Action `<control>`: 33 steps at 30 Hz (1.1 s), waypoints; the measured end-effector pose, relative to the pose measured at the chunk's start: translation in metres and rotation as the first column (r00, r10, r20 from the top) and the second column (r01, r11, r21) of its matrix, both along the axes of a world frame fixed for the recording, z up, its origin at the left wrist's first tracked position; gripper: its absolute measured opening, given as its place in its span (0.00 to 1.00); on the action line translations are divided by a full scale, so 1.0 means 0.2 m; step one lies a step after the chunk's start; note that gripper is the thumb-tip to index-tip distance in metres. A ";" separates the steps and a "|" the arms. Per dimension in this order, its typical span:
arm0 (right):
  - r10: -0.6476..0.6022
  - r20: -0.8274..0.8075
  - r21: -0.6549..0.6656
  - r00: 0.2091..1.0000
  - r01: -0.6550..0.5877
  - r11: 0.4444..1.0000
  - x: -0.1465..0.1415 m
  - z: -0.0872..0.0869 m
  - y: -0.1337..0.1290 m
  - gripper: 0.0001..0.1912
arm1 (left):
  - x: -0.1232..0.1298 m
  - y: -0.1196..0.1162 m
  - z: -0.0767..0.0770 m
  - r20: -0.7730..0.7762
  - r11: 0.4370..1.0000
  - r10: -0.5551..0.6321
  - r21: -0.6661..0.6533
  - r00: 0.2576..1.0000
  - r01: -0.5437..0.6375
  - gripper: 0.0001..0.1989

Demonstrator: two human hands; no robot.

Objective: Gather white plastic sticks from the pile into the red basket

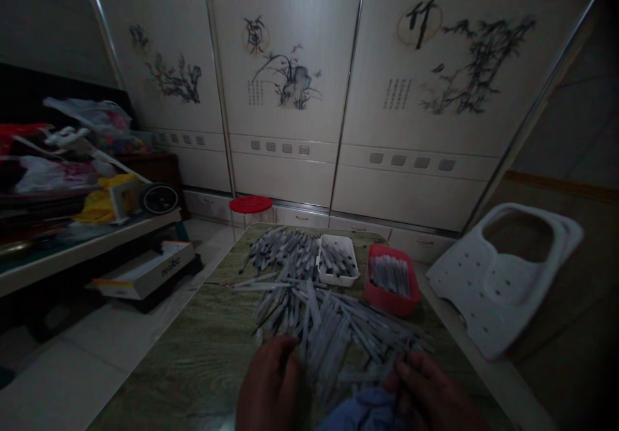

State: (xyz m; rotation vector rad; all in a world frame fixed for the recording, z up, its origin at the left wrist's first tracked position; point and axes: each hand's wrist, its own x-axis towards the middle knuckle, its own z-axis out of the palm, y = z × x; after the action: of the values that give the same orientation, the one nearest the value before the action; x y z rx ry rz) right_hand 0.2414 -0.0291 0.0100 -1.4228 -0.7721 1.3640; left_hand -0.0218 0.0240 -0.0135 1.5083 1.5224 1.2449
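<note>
Many slim, clear and grey pen-like sticks [331, 334] lie in a loose heap on the wood-patterned table [193, 353]. My left hand [271, 382] is at the heap's near left edge, its fingers curled and partly hidden. At the near right, my right hand [428, 386] has thumb and fingers pinched together on a thin dark item too dim to name. Between the hands lies a crumpled blue cloth [365, 411]. Beyond the heap, a white tray [337, 281] and a red basket [394, 303] hold more sticks, with a second pile [283, 250] left of the tray.
A red round stool [251, 204] stands past the table's far edge. To the right leans a white plastic panel [503, 289]. On the left are a cluttered bench [159, 221] and a white box [149, 271] beneath it. Sliding cabinet doors [285, 128] fill the back.
</note>
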 end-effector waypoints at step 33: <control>-0.073 0.114 0.039 0.991 0.069 0.997 0.08 0.00 -0.03 0.21 | 0.16 -0.01 -0.01 -0.716 0.989 -0.145 -0.089 0.683 0.117 0.14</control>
State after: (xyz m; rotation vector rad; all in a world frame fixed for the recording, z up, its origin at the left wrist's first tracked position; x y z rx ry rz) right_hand 0.2566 -0.0347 0.0096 -1.4974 -0.8082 1.2165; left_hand 0.0095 0.0217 -0.0147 2.1955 1.8390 0.5169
